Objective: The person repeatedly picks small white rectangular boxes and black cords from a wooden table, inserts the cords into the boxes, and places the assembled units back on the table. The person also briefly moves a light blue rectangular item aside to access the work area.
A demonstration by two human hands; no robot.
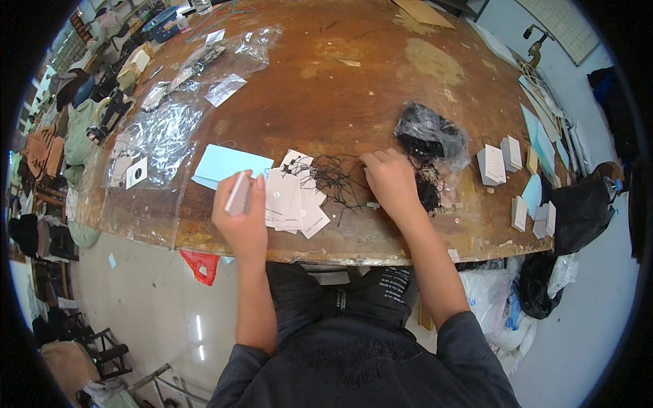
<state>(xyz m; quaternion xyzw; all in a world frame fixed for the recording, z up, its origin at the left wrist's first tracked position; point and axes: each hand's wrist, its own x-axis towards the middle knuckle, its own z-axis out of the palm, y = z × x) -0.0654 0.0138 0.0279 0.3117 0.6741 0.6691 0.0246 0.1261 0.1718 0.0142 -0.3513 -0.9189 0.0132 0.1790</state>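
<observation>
My left hand (239, 216) is closed round a small stack of pale cards (237, 194), held upright above the table's near edge. Beside it lies a fanned pile of white hang tags (284, 197) with small printing. A tangle of thin black strings (335, 178) spreads from those tags toward my right hand (392, 178). The fingertips of that hand are pinched together at the strings' right end, seemingly on a black string. Just past the right hand sits a clear plastic bag (435, 132) of black strings, with more black strings (427, 190) spilling out near my wrist.
A light blue sheet (230, 163) lies behind my left hand. Clear plastic bags (160, 139) cover the table's left side. Several small card stacks (491, 165) stand at the right, near blue card pieces (532, 194). A red bag (201, 265) hangs below the near edge.
</observation>
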